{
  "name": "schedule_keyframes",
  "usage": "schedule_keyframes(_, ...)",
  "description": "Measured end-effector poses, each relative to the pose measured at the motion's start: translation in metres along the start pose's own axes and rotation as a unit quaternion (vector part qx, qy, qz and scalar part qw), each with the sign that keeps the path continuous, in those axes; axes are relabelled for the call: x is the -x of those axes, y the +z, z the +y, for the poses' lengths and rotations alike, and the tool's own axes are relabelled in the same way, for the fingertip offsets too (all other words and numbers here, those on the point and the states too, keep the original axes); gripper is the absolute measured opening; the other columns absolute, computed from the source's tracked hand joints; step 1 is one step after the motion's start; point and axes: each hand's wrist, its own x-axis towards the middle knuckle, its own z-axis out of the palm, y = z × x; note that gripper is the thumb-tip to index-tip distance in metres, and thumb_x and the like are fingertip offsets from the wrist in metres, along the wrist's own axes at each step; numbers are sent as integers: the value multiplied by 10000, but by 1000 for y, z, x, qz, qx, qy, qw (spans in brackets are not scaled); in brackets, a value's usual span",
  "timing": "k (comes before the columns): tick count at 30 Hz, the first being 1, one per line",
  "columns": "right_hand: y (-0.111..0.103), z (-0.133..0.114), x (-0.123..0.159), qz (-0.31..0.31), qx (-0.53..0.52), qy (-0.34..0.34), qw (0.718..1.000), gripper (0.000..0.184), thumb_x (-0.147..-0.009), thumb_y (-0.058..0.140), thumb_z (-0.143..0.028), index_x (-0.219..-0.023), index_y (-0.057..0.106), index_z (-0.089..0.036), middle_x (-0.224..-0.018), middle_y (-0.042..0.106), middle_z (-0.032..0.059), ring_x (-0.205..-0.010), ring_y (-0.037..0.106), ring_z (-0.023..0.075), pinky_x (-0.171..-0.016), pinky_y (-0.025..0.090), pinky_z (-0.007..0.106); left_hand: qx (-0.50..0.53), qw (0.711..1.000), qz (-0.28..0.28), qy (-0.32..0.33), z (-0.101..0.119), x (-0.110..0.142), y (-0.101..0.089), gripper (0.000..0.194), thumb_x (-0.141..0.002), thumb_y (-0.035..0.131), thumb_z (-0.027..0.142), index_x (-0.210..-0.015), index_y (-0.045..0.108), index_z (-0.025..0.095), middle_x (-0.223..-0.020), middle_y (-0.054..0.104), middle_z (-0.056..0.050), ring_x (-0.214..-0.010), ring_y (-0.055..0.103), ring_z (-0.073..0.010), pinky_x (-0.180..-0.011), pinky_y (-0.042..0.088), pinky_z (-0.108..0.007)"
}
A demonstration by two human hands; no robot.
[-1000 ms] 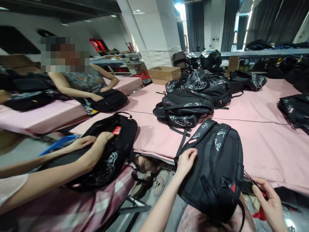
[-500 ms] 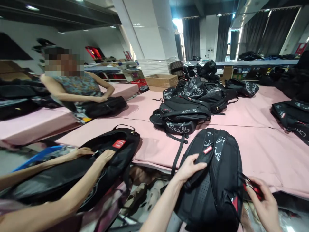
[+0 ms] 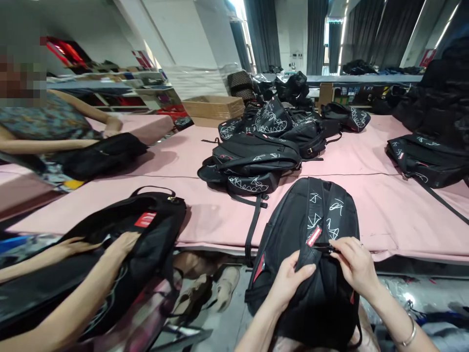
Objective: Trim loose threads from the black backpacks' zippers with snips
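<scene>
A black backpack (image 3: 315, 210) with white scribble marks leans from my lap onto the edge of the pink-covered table (image 3: 384, 210), straps facing up. My left hand (image 3: 291, 281) grips its left shoulder strap low down. My right hand (image 3: 353, 264) pinches a small dark tool or clip at the strap, just beside a red-and-white label (image 3: 314, 236). Both hands are close together on the bag's lower part.
A heap of similar black backpacks (image 3: 264, 151) lies mid-table, more at the right edge (image 3: 428, 161). To my left a person's hands (image 3: 120, 242) work on another black backpack (image 3: 146, 230). Another person (image 3: 51, 132) sits further left. A cardboard box (image 3: 212, 107) stands behind.
My right hand came in from the bag's right side to the strap by the label. My left hand slid down the strap. The view swung to the right.
</scene>
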Motion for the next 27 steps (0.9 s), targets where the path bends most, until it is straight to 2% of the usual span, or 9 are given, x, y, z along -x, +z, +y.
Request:
schedule_keyframes(3, -4, 2, 5, -24, -51, 5, 998, 254, -876, 465, -174, -1112, 542, -225, -900, 592, 68, -851, 540, 214, -740, 449, 376, -18, 1000, -9, 7, 3, -2, 5, 343, -676, 691, 302, -984, 647, 157, -983, 654, -50, -935, 540, -201, -886, 386, -308)
schedule_keyframes(6, -3, -1, 7, -43, -191, 85, 977, 178, -868, 499, -247, -1036, 556, -247, -871, 590, 47, -816, 548, 201, -745, 439, 367, -22, 1000, -14, 10, 2, -2, 10, 334, -669, 696, 295, -970, 654, 156, -975, 656, -48, -939, 540, -204, -887, 386, -304)
schedule_keyframes(9, -2, -4, 5, -3, -426, 188, 885, 175, -852, 517, -394, -974, 524, -269, -828, 570, 19, -695, 543, 162, -586, 438, 275, -24, 1000, -17, 1, 0, 0, 13, 320, -667, 697, 297, -952, 658, 159, -949, 656, -39, -912, 545, -195, -872, 396, -296)
schedule_keyframes(11, -4, -5, 2, 32, -495, 214, 842, 197, -837, 532, -426, -970, 513, -282, -826, 566, 5, -696, 538, 148, -570, 427, 245, -25, 1000, -13, -5, -2, 1, 14, 315, -672, 692, 306, -949, 654, 160, -935, 653, -34, -897, 546, -189, -860, 401, -292)
schedule_keyframes(12, -4, -5, 2, 39, -482, 221, 847, 193, -830, 552, -409, -974, 520, -285, -837, 569, 1, -727, 539, 148, -606, 430, 245, -26, 1000, -11, -7, -2, 1, 14, 315, -675, 690, 311, -950, 651, 161, -928, 650, -32, -890, 546, -187, -853, 404, -290)
schedule_keyframes(15, -4, -1, 3, 24, -352, 236, 906, 172, -824, 575, -319, -988, 556, -273, -875, 580, 7, -813, 539, 161, -719, 422, 271, -43, 999, -6, -7, -3, 0, 14, 315, -686, 681, 323, -952, 643, 159, -920, 641, -32, -881, 542, -185, -844, 407, -290)
schedule_keyframes(18, -2, 5, 10, 13, -240, 231, 943, 158, -848, 534, -291, -997, 572, -255, -867, 589, 14, -790, 546, 168, -704, 418, 288, -69, 998, -15, 3, -5, -3, 13, 313, -710, 657, 332, -968, 630, 157, -939, 631, -43, -897, 541, -193, -852, 407, -302)
schedule_keyframes(23, -5, 7, 17, 11, -142, 173, 974, 124, -880, 481, -255, -957, 578, -245, -892, 618, 14, -857, 558, 176, -748, 417, 301, -150, 987, -28, 51, -11, -6, 16, 293, -762, 594, 320, -1009, 612, 165, -984, 597, -59, -959, 527, -204, -892, 389, -319)
schedule_keyframes(27, -10, 2, 15, -23, -101, 165, 981, 136, -889, 448, -246, -938, 574, -235, -884, 624, 24, -847, 565, 190, -761, 417, 323, -210, 974, -16, 85, -14, -6, 18, 223, -777, 568, 301, -953, 622, 174, -921, 561, -41, -916, 524, -185, -855, 405, -292)
